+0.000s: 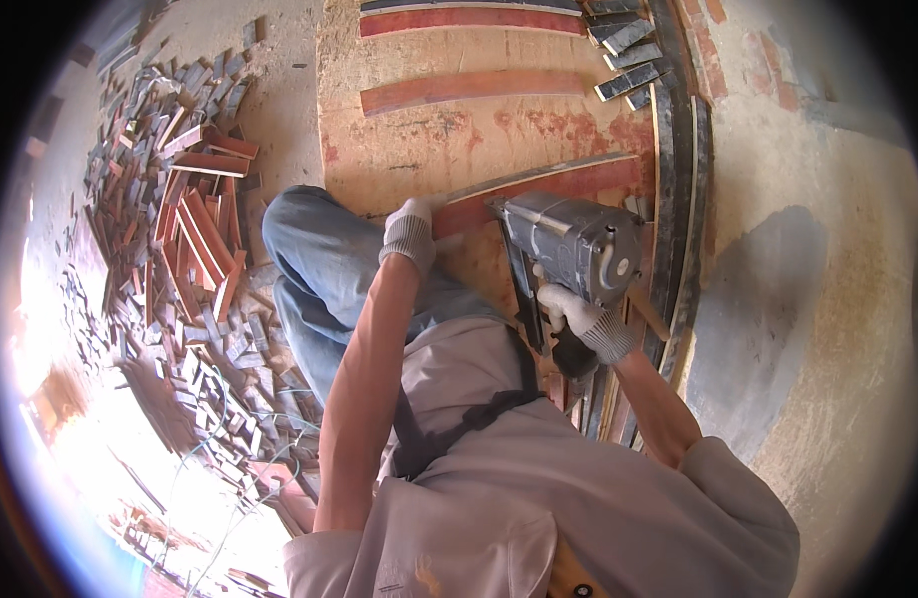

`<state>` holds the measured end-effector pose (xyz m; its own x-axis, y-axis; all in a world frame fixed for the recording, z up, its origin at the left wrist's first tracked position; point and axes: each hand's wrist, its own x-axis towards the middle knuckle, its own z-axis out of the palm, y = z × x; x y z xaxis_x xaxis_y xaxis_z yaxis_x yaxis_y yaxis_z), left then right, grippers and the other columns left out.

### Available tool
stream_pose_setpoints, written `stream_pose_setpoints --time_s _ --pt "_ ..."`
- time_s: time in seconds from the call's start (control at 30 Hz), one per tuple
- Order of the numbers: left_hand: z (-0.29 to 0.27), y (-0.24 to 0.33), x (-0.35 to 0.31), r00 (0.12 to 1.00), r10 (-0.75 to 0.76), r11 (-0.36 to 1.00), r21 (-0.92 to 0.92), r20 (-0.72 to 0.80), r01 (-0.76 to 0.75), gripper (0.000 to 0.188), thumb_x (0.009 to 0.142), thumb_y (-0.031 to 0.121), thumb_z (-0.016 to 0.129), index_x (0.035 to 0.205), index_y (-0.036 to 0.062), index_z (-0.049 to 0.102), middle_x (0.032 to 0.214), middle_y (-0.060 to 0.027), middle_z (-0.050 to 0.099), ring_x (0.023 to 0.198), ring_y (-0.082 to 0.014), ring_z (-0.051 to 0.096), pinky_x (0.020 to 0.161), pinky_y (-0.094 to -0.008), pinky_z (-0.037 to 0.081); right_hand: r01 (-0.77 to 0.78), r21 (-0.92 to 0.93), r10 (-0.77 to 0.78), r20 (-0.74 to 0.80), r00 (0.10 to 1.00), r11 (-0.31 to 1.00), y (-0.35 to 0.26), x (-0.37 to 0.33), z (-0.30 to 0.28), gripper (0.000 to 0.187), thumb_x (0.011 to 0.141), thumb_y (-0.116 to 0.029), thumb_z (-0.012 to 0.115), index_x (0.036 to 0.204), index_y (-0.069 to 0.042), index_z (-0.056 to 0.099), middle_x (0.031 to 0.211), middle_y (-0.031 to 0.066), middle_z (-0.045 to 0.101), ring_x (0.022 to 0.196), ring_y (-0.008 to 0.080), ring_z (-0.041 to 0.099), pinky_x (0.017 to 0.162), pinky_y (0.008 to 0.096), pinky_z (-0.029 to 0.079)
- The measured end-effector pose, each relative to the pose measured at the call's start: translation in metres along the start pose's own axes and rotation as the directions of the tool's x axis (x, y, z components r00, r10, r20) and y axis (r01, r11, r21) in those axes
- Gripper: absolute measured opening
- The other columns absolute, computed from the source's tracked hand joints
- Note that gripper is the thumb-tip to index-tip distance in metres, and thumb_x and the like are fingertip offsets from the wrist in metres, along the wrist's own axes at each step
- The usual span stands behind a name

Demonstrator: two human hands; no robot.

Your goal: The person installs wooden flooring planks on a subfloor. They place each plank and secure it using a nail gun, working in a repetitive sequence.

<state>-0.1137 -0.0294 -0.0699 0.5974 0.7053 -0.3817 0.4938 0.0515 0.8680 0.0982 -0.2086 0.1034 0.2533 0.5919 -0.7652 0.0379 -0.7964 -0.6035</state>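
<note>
My left hand [411,227], in a white knit glove, is closed at the left end of a reddish wooden strip [553,192]. The strip lies across the worn plywood surface [449,149] in front of me, and its edge looks pale. A grey and black nail gun [576,237] is held in my right hand [575,311], also gloved, with the fingers wrapped round its handle. The gun's nose points left and rests against or just above the strip's near edge; contact cannot be made out. The gun's long magazine [522,284] runs back toward my body.
Another reddish strip [474,92] and a dark-edged red one [469,20] lie farther away. Short dark blocks [628,60] cluster at the far right corner. Long dark timbers [678,199] run along the right side. A heap of offcuts [195,239] covers the floor at left.
</note>
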Motion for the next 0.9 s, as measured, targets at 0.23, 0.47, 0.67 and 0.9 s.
stream_pose_setpoints --time_s 0.23,0.47,0.67,0.9 --pt "0.006 0.023 0.005 0.824 -0.551 0.342 -0.865 0.133 0.368 0.031 0.093 0.017 0.070 0.118 0.0002 0.066 0.113 -0.0152 0.059 0.104 -0.0293 0.063 0.078 -0.0443 0.065 -0.040 -0.109 0.048 0.073 0.996 0.993 0.004 -0.004 0.000 0.032 0.096 -0.032 0.066 0.080 -0.004 0.068 0.060 0.0026 0.061 0.057 0.0143 0.060 0.058 0.0333 0.048" --pt "0.006 -0.001 0.003 0.997 -0.030 0.947 -0.320 -0.066 0.008 0.043 0.087 0.015 0.080 0.125 0.0022 0.065 0.114 -0.0133 0.065 0.102 -0.0281 0.067 0.083 -0.0420 0.064 0.066 -0.299 -0.018 0.163 0.986 0.952 0.013 0.012 0.012 0.028 0.099 -0.034 0.065 0.099 -0.007 0.070 0.077 0.0056 0.068 0.072 0.0175 0.067 0.068 0.0367 0.052" --pt "-0.006 0.021 -0.010 0.999 0.027 0.972 0.235 -0.037 -0.017 0.056 0.078 0.001 0.087 0.130 0.0059 0.065 0.121 -0.0095 0.067 0.102 -0.0225 0.068 0.087 -0.0374 0.063 0.355 -0.460 -0.359 0.081 0.930 0.814 0.015 0.003 0.008 0.026 0.099 -0.033 0.064 0.112 -0.011 0.068 0.092 0.0084 0.069 0.084 0.0239 0.068 0.077 0.0394 0.054" --pt "-0.009 0.044 0.001 0.815 -0.569 0.412 -0.819 0.111 0.399 0.039 0.088 0.015 0.078 0.124 0.0056 0.066 0.109 -0.0090 0.056 0.097 -0.0273 0.058 0.079 -0.0488 0.064 -0.047 0.010 0.048 -0.046 0.998 0.999 -0.001 -0.012 -0.031 0.035 0.097 -0.030 0.060 0.071 -0.007 0.061 0.056 0.0028 0.056 0.053 0.0151 0.056 0.057 0.0331 0.046"
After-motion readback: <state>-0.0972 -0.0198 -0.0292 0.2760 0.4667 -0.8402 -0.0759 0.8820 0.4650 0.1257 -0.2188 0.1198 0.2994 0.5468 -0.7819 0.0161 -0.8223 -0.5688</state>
